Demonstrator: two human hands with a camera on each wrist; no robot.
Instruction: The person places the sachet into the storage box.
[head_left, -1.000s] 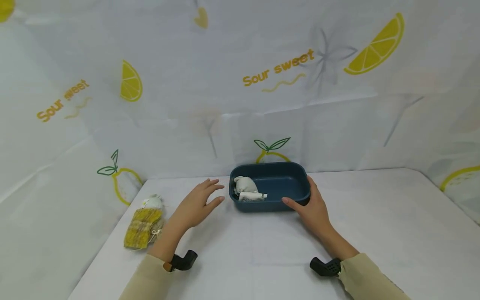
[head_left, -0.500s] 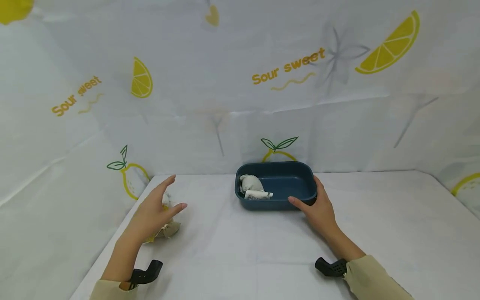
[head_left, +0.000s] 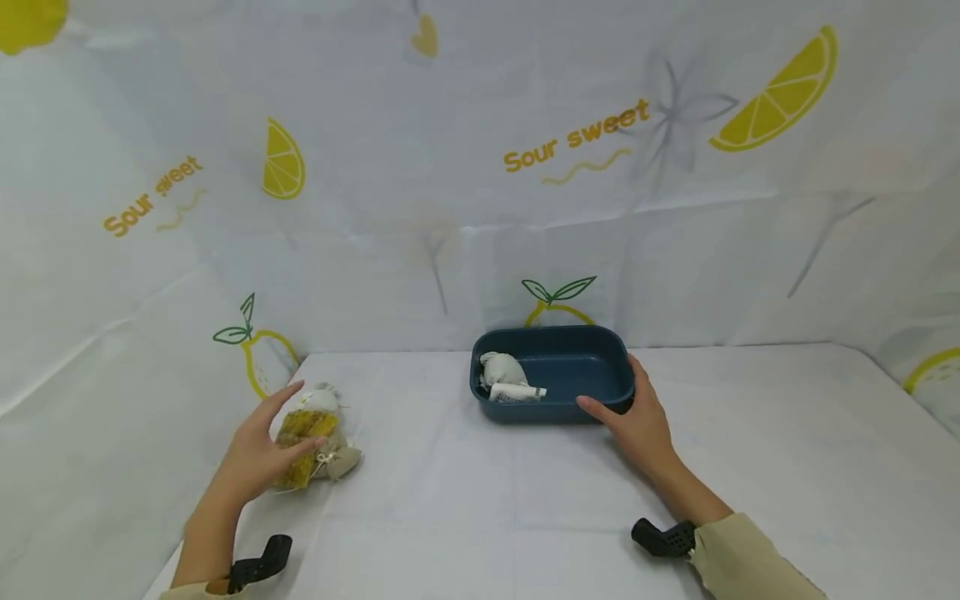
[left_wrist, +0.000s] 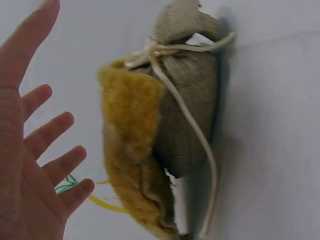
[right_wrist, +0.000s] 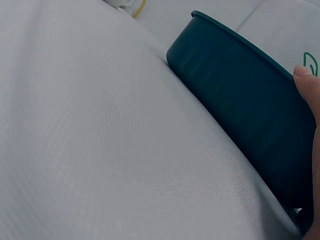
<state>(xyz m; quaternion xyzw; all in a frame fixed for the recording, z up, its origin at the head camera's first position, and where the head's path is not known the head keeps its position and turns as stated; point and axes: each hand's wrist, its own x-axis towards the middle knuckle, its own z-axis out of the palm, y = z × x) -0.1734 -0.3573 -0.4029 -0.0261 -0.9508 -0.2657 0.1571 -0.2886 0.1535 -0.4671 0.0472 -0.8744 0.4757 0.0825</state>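
My left hand (head_left: pixel 251 454) reaches over the left side of the table, thumb and fingers spread apart with nothing between them. Close by it lie a fuzzy yellow-brown cloth (head_left: pixel 302 429), a small beige drawstring pouch (head_left: pixel 342 461) and a white bundle (head_left: pixel 321 398). In the left wrist view the pouch (left_wrist: pixel 187 115) is tied at its neck with a pale cord, and the yellow cloth (left_wrist: pixel 131 110) overlaps it. My right hand (head_left: pixel 643 425) grips the right end of a dark blue plastic basin (head_left: pixel 581 375), its thumb at the front rim.
Inside the basin's left end are a whitish cloth pouch (head_left: pixel 504 369) and a white tube-like packet (head_left: pixel 517 392) with dark print. A white cloth covers the table (head_left: pixel 480 500). Behind it hangs a white curtain (head_left: pixel 420 167) printed with lemons.
My left hand has moved left and down from beside the basin to the pouch and yellow cloth. The right hand keeps its grip on the basin. The head view has shifted slightly.
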